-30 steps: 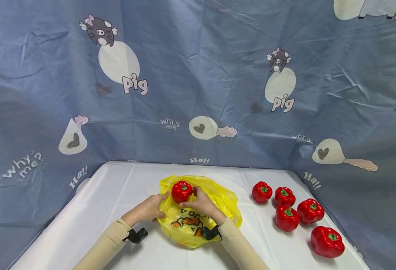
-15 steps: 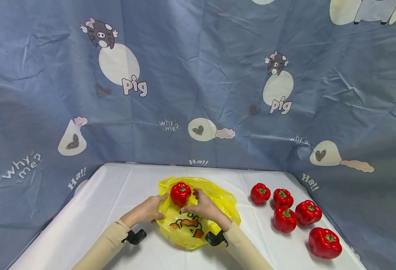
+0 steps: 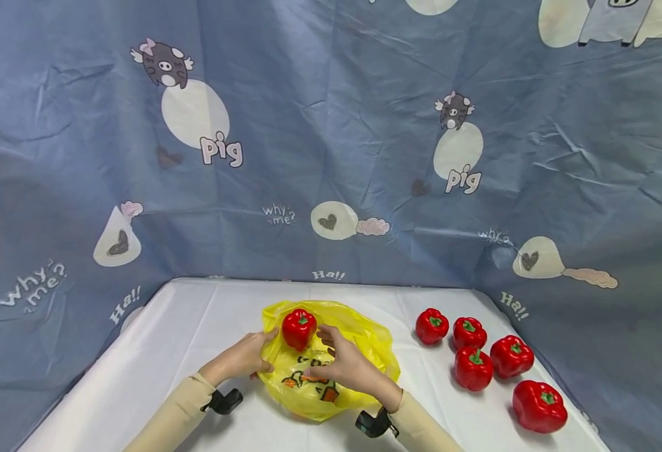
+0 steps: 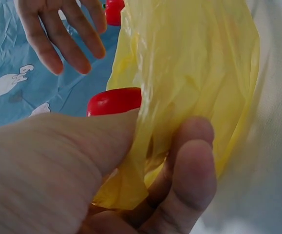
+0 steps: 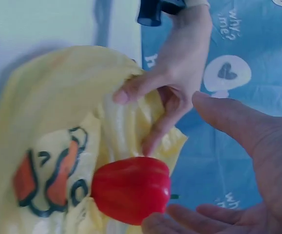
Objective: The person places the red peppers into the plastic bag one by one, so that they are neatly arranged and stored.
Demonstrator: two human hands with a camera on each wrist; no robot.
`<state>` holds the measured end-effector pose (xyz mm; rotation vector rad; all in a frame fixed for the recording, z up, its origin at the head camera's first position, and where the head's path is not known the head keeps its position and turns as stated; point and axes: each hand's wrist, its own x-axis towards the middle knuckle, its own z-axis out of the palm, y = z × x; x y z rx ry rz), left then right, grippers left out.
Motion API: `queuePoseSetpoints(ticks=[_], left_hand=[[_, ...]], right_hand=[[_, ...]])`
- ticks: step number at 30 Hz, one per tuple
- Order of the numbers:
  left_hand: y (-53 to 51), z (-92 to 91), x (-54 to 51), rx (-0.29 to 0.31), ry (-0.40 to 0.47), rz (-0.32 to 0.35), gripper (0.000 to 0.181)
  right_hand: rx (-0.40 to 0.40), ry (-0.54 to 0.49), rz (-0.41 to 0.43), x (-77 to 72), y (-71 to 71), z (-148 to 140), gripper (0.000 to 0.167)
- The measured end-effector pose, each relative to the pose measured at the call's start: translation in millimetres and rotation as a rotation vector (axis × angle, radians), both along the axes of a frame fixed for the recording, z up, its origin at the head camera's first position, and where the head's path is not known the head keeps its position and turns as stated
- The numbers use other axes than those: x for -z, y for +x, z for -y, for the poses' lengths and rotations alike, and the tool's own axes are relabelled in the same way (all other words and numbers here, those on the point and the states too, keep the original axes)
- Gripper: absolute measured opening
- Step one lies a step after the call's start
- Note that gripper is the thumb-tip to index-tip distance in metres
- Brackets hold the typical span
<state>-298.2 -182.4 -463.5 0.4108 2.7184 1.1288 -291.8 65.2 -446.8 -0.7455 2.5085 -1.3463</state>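
Observation:
A yellow plastic bag (image 3: pixel 364 320) with printed drawings lies on the table, its mouth spread. At its left side, my left hand (image 3: pixel 243 358) pinches the bag's edge between thumb and fingers, as the left wrist view shows up close on the bag (image 4: pixel 194 63). A red bell pepper (image 3: pixel 299 329) with a green stem is at the bag's mouth; whether it rests fully inside, I cannot tell. My right hand (image 3: pixel 356 367) hovers over the bag to the right of this pepper, fingers spread and holding nothing. In the right wrist view, a gap separates the thumb from the pepper (image 5: pixel 131 190).
Several more red bell peppers (image 3: pixel 474 368) stand in a loose group at the table's right side, the nearest pepper (image 3: pixel 539 406) close to the right edge. A blue printed cloth (image 3: pixel 285 144) hangs behind the white table (image 3: pixel 206 314) and along its sides.
My right hand has drawn back from the pepper, toward the lower right, and its fingers have spread. The left hand keeps its pinch on the bag. The head view has shifted slightly.

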Motion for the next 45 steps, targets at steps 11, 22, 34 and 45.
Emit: queuePoseSetpoints(ticks=[11,22,34,45], left_hand=[[-0.6,0.5,2.0,-0.001,-0.011,-0.006,0.083],[-2.1,1.8,-1.1,-0.004,-0.030,-0.005,0.083],[-1.4,3.8,-0.9,-0.029,-0.030,0.005,0.084],[0.4,-0.9,-0.1,-0.016,-0.043,0.015,0.083]], right_hand=[[-0.022,-0.110,-0.028,0.2,13.8,-30,0.087],[0.070,-0.179,-0.036,-5.4,12.9,-75,0.083],[0.211,-0.207,-0.047,-8.6,9.8,-109,0.087],[0.345,-0.173,-0.134,-14.1,3.4,-156,0.088]])
